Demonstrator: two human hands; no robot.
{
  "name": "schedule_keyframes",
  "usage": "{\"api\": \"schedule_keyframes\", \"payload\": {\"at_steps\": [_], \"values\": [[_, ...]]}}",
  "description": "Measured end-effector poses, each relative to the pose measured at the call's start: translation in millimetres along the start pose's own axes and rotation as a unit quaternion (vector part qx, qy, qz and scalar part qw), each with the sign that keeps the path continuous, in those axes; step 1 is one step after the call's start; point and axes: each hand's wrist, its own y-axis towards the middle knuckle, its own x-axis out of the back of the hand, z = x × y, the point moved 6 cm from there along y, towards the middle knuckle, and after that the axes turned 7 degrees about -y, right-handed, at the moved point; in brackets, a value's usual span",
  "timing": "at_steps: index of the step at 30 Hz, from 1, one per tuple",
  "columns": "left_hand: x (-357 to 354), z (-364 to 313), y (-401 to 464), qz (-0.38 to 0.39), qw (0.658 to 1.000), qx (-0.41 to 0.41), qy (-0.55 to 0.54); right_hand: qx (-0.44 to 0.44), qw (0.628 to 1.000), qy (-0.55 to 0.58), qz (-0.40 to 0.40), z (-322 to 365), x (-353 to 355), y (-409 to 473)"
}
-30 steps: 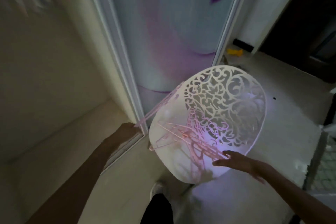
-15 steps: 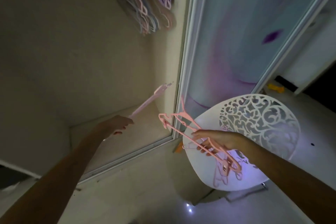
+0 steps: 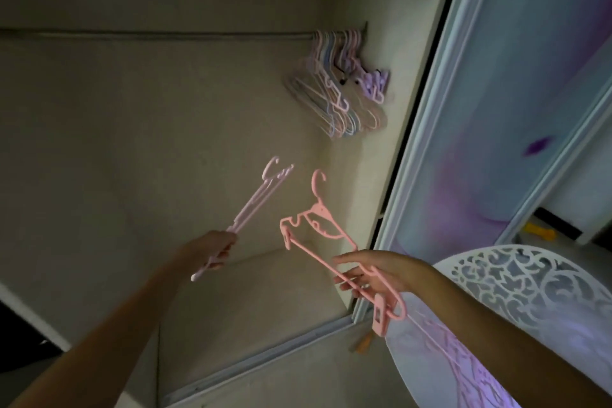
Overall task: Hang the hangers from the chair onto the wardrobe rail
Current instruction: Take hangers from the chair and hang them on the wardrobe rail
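Below the wardrobe rail [image 3: 165,35], left hand [image 3: 212,250] grips pale hangers [image 3: 255,205], right hand [image 3: 374,272] pinches a pink hanger [image 3: 318,225].

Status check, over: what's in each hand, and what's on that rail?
Left hand grips pale pink hangers. Right hand grips pink hanger. Rail holds bunch; path unobstructed.

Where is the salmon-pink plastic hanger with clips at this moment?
In the head view, the salmon-pink plastic hanger is low and centre-right, gripped by the right hand, hook pointing up, between the pale pink hangers in the left hand and the white openwork chair.
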Motion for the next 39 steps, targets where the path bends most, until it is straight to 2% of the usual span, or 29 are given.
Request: {"api": "schedule_keyframes", "payload": {"at_steps": [4,10,15,18,23,27,32,39], "values": [[16.0,-38.0,16.9,-0.017,0.999,-0.018,-0.026,0.061,0.997,-0.008,-0.034,56.3,9.2,13.0],[18.6,-87.6,46.3,-0.030,0.998,-0.039,-0.049,0.119,0.993,-0.010,-0.015,122.2,37.8,33.6],[27.1,-134.2,73.4,-0.054,0.995,-0.057,-0.064,0.156,0.987,-0.045,-0.004,211.4,76.6,55.5],[38.6,-151.5,88.3,-0.065,0.992,-0.050,-0.094,0.181,0.981,-0.061,-0.026,266.6,93.3,67.1],[55.0,-177.1,115.5,-0.041,0.987,-0.040,-0.150,0.200,0.976,-0.060,-0.062,338.7,104.2,89.1],[70.4,-190.4,140.6,-0.033,0.989,-0.038,-0.138,0.221,0.971,-0.050,-0.072,381.2,108.7,108.8],[87.0,-197.2,170.9,-0.025,0.994,-0.034,-0.098,0.209,0.972,-0.025,-0.100,402.6,120.7,141.6],[87.7,-209.9,196.3,0.002,0.996,-0.037,-0.076,0.130,0.984,-0.031,-0.120,371.8,140.7,173.4]]}}
